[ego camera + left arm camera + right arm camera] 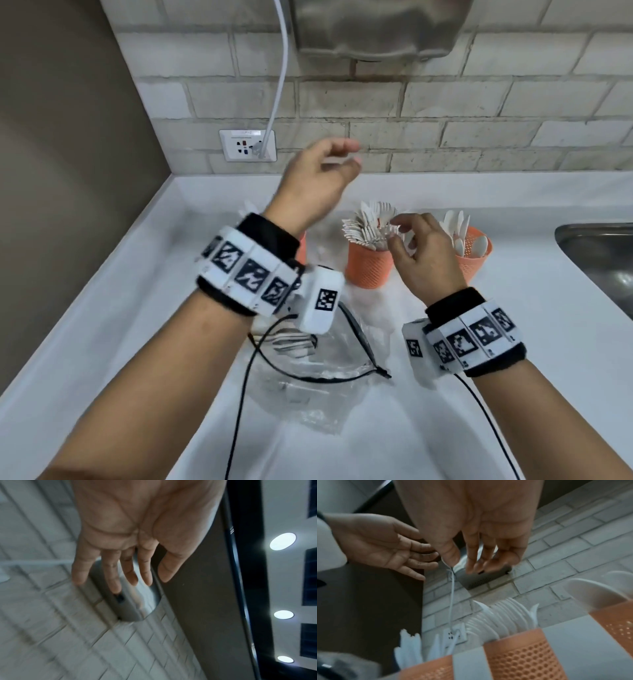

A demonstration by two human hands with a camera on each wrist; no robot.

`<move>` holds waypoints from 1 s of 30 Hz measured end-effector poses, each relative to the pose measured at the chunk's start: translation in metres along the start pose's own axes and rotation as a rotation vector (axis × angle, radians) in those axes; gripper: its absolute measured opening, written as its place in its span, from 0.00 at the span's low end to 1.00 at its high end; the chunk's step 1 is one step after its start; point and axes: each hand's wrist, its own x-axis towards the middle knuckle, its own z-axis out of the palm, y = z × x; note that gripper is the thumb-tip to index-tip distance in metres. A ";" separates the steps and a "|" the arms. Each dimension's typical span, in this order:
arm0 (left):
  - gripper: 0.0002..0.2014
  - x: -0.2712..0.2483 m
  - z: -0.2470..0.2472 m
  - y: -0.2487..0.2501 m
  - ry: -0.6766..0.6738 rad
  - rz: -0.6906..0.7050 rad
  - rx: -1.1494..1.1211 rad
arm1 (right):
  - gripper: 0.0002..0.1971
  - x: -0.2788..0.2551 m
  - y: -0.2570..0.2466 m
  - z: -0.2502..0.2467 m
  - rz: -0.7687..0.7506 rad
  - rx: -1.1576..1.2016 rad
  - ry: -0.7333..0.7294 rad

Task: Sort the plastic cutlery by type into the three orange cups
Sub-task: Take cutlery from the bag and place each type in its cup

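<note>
Left wrist band (246,270) is sitting nearest the lens, blurred, and it is blocking most of the left orange cup (301,246); only a sliver of rim is showing in the head view. Left hand (317,181) is hanging raised above the counter, fingers (112,573) spread and relaxed, holding nothing. Right hand (423,255) is hovering low over the middle orange cup (368,265), fingers loosely curled, thumb and forefinger close together. Cannot tell whether anything is pinched there: the tips are blurring into the white cutlery behind them in the head view, and the wrist view shows no piece between them.

Middle cup is packed with white plastic cutlery (368,226), handles fanning left; the right hand is covering its right side. Right orange cup (474,258) is holding spoons (460,236), partly hidden behind the hand. Contents of the left cup are showing only in the right wrist view (410,646), too blurred to name the type.

Near side: crumpled clear plastic bag (318,383) is lying on the white counter (102,325), with black cables (260,346) crossing it. Something striped inside the bag is hard to make out. Far wall: socket (247,145) with white cord (281,72) running up, steel unit (376,27) cut off at the top. Sink (599,260) is cut off at right.
</note>
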 end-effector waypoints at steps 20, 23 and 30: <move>0.13 -0.157 -0.063 -0.112 -0.701 -0.363 0.904 | 0.33 -0.095 -0.056 0.041 0.058 -0.266 -1.136; 0.27 -0.161 -0.067 -0.122 -0.685 -0.382 0.989 | 0.29 -0.098 -0.061 0.046 0.058 -0.370 -1.073; 0.42 -0.152 -0.064 -0.139 -0.585 -0.362 1.008 | 0.18 -0.091 -0.057 0.039 0.051 -0.518 -0.583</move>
